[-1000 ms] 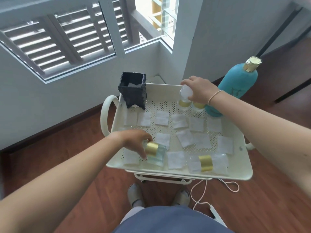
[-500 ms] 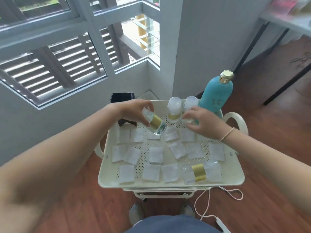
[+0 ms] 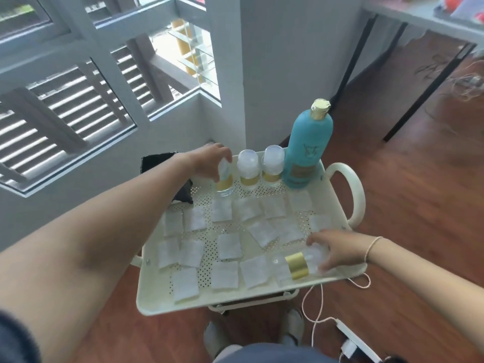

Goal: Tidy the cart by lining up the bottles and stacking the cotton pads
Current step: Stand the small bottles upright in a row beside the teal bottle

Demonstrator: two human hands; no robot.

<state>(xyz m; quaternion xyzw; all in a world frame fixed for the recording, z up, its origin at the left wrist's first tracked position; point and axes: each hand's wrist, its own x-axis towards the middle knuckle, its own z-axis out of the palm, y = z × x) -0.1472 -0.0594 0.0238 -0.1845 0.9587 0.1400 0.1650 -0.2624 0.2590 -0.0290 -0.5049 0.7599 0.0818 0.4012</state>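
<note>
Cream perforated cart tray [image 3: 157, 297]: left hand [image 3: 207, 163] clasps upright gold-banded clear bottle [image 3: 224, 180] at 12 o'clock, right hand [image 3: 337, 251] grips toppled twin [image 3: 296, 264] at 4; seat flush in row, white cotton pads [image 3: 227, 246] unstacked.

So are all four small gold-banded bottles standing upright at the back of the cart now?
No: three stand in the back row, but the fourth small bottle lies on its side at the front, under the right hand.
</note>
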